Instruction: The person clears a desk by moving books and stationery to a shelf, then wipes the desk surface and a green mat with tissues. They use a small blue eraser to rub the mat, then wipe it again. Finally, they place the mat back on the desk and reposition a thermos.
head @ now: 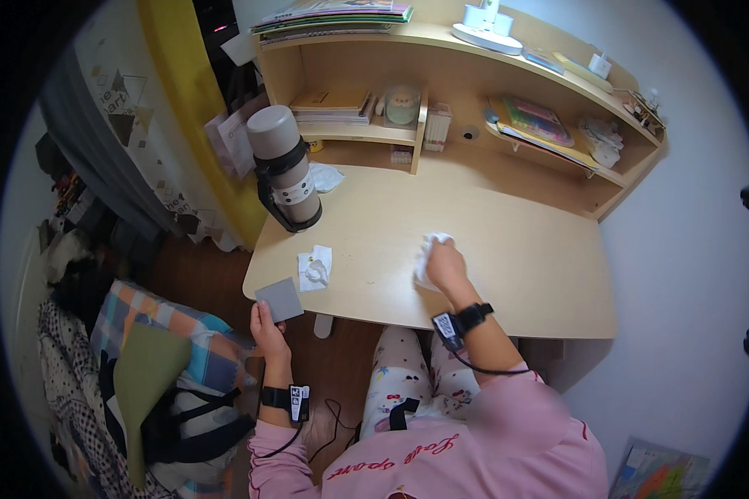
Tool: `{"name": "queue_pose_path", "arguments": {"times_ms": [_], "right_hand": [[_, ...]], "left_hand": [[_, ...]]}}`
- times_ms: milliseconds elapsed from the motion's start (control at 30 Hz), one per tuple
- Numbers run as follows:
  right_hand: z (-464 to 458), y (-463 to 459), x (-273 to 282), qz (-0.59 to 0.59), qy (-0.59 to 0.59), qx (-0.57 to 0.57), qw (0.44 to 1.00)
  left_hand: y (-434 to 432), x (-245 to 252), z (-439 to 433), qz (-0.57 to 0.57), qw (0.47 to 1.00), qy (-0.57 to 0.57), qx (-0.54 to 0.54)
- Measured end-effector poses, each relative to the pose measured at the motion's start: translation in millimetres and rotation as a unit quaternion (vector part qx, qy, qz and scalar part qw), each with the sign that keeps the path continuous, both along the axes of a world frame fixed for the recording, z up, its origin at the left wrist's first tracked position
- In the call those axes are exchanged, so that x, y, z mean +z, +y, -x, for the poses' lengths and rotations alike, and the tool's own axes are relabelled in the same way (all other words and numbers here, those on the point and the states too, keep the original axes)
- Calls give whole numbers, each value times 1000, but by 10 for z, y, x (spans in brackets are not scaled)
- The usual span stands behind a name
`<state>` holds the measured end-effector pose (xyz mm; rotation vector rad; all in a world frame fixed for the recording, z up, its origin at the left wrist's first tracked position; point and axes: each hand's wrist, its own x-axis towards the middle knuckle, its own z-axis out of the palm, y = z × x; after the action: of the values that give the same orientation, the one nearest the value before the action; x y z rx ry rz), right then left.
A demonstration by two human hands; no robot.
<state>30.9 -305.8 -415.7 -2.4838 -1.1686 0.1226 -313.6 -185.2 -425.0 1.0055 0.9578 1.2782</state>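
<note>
My right hand (pixel 447 264) presses a crumpled white tissue (pixel 425 257) onto the pale wooden desk (pixel 524 268), near the middle of its top. Fingers curled over it hide part of the tissue. At the desk's front left corner, my left hand (pixel 269 329) grips a flat grey square (pixel 281 299) by its lower edge; its material is unclear. A second white tissue (pixel 315 268), with a crumpled piece and a small yellowish spot on it, lies just beyond the square. Small dark crumbs (pixel 370 282) dot the desktop between the hands.
A large insulated jug (pixel 287 171) stands at the desk's left side, with another white tissue (pixel 326 177) behind it. Shelves (pixel 362 132) holding books and boxes rise along the back. A bed or seat piled with cloth (pixel 168 374) is at left, a white wall (pixel 674 249) at right.
</note>
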Motion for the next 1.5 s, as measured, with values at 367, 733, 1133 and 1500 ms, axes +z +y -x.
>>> {"name": "queue_pose_path", "arguments": {"times_ms": [367,733,1133,1500], "right_hand": [[1091,742,-249,-64,71,159,983],[-245,-1103,-1,-228,114,89,963],[-1115,-3366,-279,17,-116,-337,934],[217,-1101,-247,-21,-111,21,993]], "left_hand": [[-144,-43,-100,1,999,29,-22],[-262,3,-254,-5,997,15,-73],[-203,-38,-209,11,985,143,-95],[-347,108,-205,-18,985,117,-123]]}}
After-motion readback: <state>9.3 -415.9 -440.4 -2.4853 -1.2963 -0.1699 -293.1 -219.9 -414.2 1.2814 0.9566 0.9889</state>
